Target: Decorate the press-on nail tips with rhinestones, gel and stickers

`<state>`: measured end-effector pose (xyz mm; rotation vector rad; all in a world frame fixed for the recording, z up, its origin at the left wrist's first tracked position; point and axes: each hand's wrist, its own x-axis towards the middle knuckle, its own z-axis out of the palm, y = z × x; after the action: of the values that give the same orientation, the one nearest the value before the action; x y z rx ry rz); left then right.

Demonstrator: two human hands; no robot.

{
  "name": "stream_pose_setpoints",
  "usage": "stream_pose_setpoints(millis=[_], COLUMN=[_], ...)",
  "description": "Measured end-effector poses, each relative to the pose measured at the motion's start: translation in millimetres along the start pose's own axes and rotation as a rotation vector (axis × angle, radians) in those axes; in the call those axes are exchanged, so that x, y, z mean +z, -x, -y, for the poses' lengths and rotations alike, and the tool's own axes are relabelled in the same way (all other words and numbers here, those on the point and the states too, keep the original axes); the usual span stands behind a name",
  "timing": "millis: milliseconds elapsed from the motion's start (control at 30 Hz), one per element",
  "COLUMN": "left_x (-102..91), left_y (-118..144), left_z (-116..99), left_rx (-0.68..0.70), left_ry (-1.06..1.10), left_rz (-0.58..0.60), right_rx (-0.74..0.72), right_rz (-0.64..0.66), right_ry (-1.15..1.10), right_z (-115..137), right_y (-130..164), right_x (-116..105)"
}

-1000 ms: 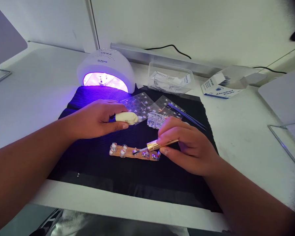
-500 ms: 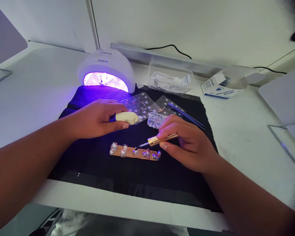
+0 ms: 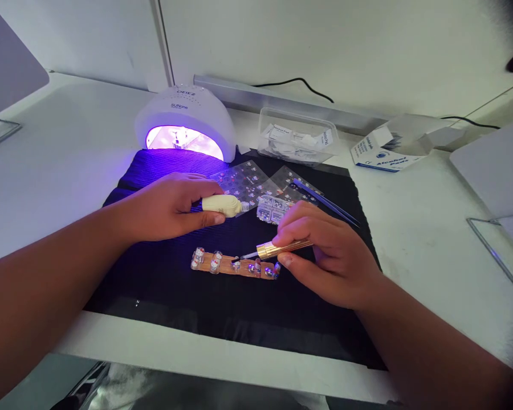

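Right hand point(image 3: 325, 256) grip pinches gold brush point(image 3: 277, 249), tip on middle nail of strip point(image 3: 235, 266); two nails beyond untouched. Left hand point(image 3: 171, 205) grip clamps cream bottle point(image 3: 221, 204).

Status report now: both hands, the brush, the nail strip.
Left hand grips cream bottle. Right hand pinches gold brush, tip at nail strip. Nothing between hands and strip.

UV lamp point(image 3: 186, 117) reads "SUNone"; box point(image 3: 385, 152) txt too blurred to read.
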<state>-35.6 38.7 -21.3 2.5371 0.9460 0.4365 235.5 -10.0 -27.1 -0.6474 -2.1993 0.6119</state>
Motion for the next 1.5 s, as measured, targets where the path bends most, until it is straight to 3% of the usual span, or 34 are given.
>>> stream_pose_setpoints(millis=[200,433,867,1033,1500], left_x=[1.4,2.0,1.4,0.1,-1.5], left_y=[0.5,0.0,-2.1,-1.9,-3.1], left_z=[2.0,1.7,-0.4,-3.3,-4.7], left_rx=[0.012,0.002,-0.052,-0.097,-0.062], left_ry=[0.013,0.005,0.019,0.027,0.029], left_rz=[-0.019,-0.006,-0.017,0.010,-0.007], right_rx=[-0.092,-0.087,-0.174,-0.162,-0.140], right_rz=[-0.018,0.013,0.043,0.040,0.126], right_ry=[0.119,0.117,0.371,0.363,0.335], right_z=[8.3,8.6,28.7,32.1,40.2], right_y=[-1.1,-0.2,-1.2,-1.4,-0.3], right_x=[-1.4,-2.6,6.0,8.6,10.0])
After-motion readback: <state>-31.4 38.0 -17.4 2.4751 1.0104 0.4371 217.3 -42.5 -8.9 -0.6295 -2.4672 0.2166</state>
